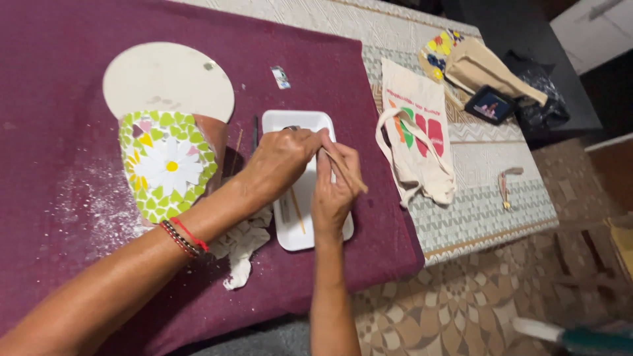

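Both bare forearms reach forward, hands meeting close together. Left hand (280,161) curled, knuckles up, fingertips pinched, red and black beaded bands on its wrist. Right hand (335,191) upright, fingers pinched against the left's fingertips.

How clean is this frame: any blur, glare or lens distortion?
Head view: the hands and the mosaic pot are sharp; the white tray looks slightly overexposed; the table edge bows from wide-angle distortion; the white-and-teal object at lower right is blurred.
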